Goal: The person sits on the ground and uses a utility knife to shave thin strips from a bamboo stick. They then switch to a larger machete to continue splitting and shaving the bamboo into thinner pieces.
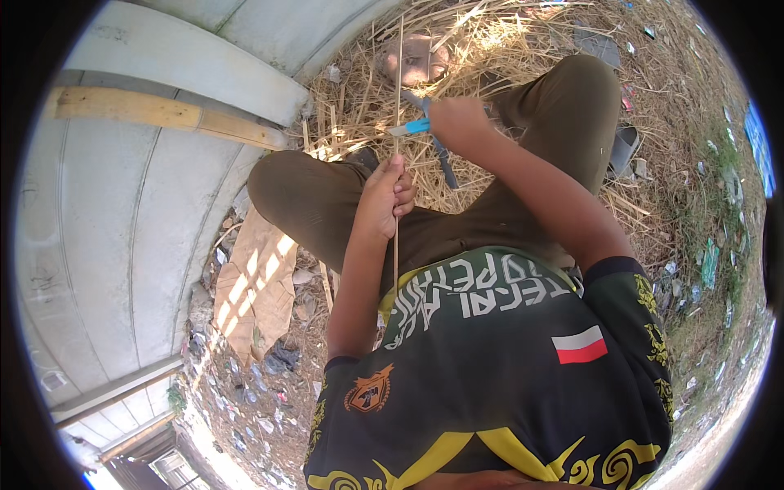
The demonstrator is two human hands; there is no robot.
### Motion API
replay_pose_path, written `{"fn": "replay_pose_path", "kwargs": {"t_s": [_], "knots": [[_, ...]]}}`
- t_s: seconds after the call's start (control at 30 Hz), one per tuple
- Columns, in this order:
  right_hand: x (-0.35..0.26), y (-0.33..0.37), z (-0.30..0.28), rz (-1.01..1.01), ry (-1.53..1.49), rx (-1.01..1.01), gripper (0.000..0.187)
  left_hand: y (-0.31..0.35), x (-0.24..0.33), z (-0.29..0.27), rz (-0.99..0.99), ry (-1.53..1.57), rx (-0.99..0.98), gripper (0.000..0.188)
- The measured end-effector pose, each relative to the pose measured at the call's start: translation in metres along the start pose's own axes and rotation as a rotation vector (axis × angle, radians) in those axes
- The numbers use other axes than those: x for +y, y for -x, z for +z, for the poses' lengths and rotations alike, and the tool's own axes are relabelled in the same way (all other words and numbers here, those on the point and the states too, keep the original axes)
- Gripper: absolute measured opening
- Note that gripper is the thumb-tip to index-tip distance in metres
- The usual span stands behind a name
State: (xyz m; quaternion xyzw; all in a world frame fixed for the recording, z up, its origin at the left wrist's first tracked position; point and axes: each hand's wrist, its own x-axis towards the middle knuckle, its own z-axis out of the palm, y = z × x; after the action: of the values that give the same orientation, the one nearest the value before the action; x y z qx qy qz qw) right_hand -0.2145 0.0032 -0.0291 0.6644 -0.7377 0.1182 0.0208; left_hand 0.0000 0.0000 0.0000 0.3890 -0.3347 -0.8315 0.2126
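A long, thin bamboo strip (397, 237) stands nearly upright in the view, running from my lap up past my knees. My left hand (384, 196) is closed around it below its middle. In my right hand (460, 124) is a box cutter (417, 126) with a blue handle, its blade pointing left. The blade meets the strip or lies just beside it, a little above my left fingers; contact is hard to make out. Beneath the cutter, a long grey-blue, blade-like thing (443, 162) lies on the straw between my legs.
Straw and shavings (469, 184) cover the ground between my knees. A brownish block (416, 59) sits beyond. To the left rise a pale panel wall (106, 220) and a bamboo pole (163, 110). Flattened cardboard (257, 286) lies by my left leg; a dark sandal (625, 149) by my right.
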Motion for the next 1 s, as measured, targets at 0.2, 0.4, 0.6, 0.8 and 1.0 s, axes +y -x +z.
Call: {"fn": "replay_pose_path", "kwargs": {"t_s": [0.2,0.4,0.6,0.8,1.0], "knots": [[0.012,0.001,0.003,-0.052,-0.145,-0.044,0.012,0.007,-0.002,0.008,-0.012,0.039,-0.017,0.025],[0.013,-0.003,-0.001,-0.042,-0.248,-0.143,0.017,0.004,0.0,0.007,0.023,0.011,-0.026,0.024],[0.005,-0.005,-0.008,0.009,-0.285,-0.103,0.017,0.005,-0.001,0.009,0.011,-0.026,-0.001,0.025],[0.019,0.006,-0.056,0.101,-0.287,-0.116,0.029,0.011,0.008,0.028,0.053,-0.128,-0.078,0.028],[0.051,0.108,-0.159,0.312,-0.556,0.083,0.042,0.012,0.009,0.074,-0.073,-0.391,-0.259,0.032]]}}
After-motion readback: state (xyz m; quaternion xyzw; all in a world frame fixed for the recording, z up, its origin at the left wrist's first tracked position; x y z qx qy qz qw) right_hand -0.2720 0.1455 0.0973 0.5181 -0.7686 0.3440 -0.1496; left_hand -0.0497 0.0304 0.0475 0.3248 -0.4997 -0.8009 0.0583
